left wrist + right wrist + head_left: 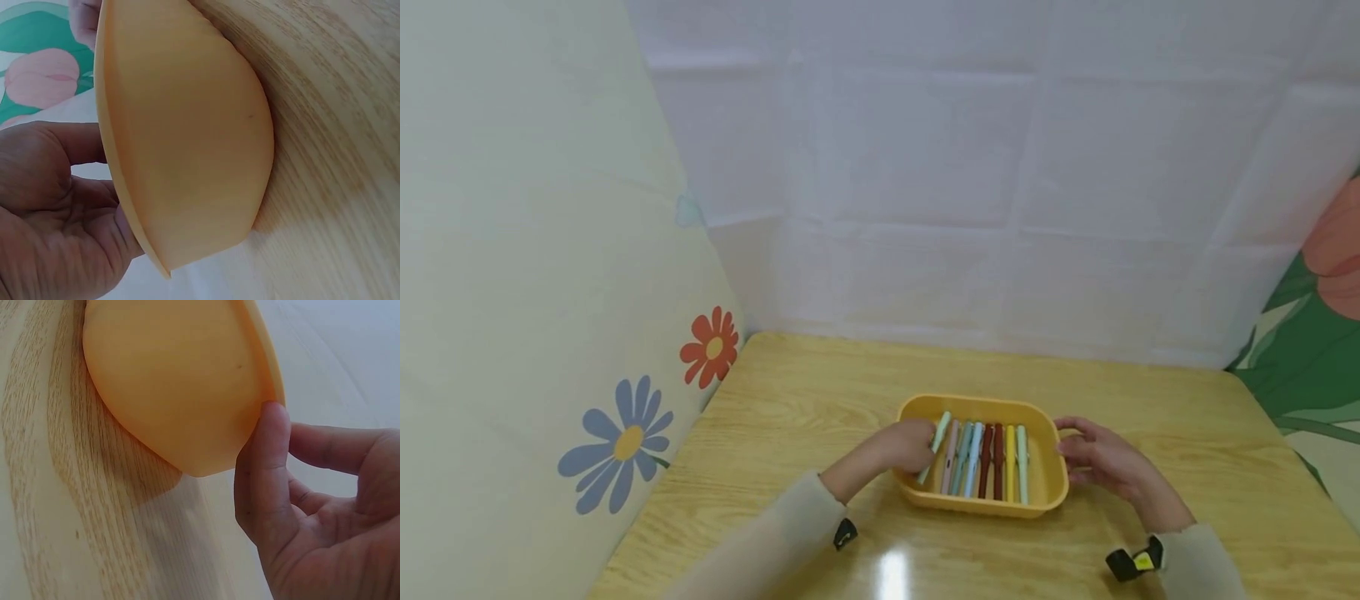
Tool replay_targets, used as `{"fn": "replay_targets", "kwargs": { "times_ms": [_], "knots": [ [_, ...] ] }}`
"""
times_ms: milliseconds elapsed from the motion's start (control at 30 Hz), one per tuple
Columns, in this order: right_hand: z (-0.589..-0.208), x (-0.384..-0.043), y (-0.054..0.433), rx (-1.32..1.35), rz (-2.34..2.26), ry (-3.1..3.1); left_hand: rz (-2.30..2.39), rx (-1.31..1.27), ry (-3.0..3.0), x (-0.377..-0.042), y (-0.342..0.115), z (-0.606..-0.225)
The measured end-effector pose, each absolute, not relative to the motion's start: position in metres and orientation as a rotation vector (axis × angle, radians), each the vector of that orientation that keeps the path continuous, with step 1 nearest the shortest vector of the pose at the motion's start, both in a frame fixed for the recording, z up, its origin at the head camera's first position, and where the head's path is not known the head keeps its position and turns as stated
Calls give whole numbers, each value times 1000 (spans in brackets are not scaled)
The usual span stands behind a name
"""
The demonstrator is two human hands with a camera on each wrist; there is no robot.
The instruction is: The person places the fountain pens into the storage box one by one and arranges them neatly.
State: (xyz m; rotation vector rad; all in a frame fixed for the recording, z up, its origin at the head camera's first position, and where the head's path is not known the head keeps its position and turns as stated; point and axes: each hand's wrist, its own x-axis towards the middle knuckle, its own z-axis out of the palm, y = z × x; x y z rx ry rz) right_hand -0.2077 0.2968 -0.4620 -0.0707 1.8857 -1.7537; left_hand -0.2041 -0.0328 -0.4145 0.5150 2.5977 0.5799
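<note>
A yellow plastic basket [1045, 497] holds a row of slim pens, among them dark red pens [992, 462], a yellow pen [1011, 462] and a light blue pen [973, 458]. My left hand [912, 445] reaches over the basket's left rim, its fingers at a pale green pen [940, 431] that lies slanted there. The left wrist view hides those fingertips behind the basket wall [187, 137]. At the right end, my right hand [1105, 458] pinches the rim; in the right wrist view one finger [273, 450] presses the outer wall.
The basket stands on a wood-grain table [820, 392]. Behind the table hangs a creased white cloth [925, 208]. Flower-printed cloths stand at the left [535, 250] and right sides. Both wrists carry black straps [845, 533].
</note>
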Motion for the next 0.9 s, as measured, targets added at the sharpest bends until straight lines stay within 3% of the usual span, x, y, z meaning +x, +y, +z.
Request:
{"fn": "replay_targets", "kwargs": {
  "times_ms": [900],
  "knots": [
    [-467, -212, 295, -50, -1733, 1910, 337, 548, 2642, -204, -22, -417]
  ]
}}
